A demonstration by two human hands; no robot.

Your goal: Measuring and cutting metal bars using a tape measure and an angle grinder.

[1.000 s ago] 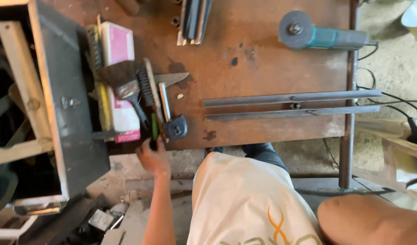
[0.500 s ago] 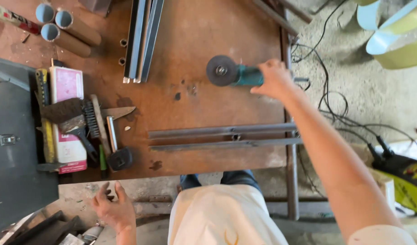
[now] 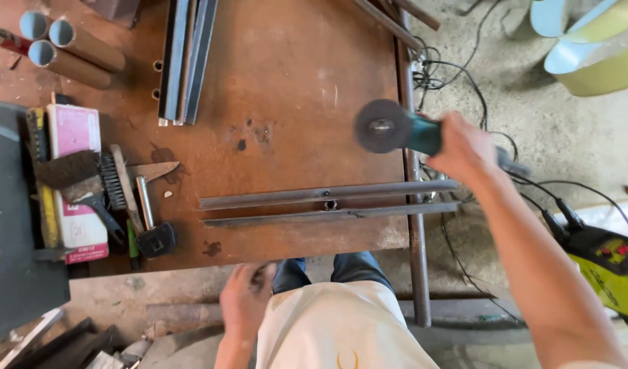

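My right hand [image 3: 464,147] grips a teal angle grinder [image 3: 402,128] by its body and holds it above the right edge of the rusty metal table [image 3: 293,75], its grey disc facing up. My left hand [image 3: 245,297] hangs below the table's near edge beside my thigh, fingers loosely curled with nothing in them. Two long steel bars [image 3: 327,203] lie side by side across the near part of the table, just below the grinder.
At the left lie a paint brush [image 3: 81,188], a wire brush [image 3: 112,181], a hammer [image 3: 150,222] and a pink box [image 3: 75,178]. Steel channels [image 3: 184,58] and cardboard tubes [image 3: 71,44] sit at the back. Cables and a yellow welding machine [image 3: 607,263] are on the floor at right.
My right hand has lifted the grinder off the table and moved it toward the right edge. My left hand has left the tools and dropped below the table edge.
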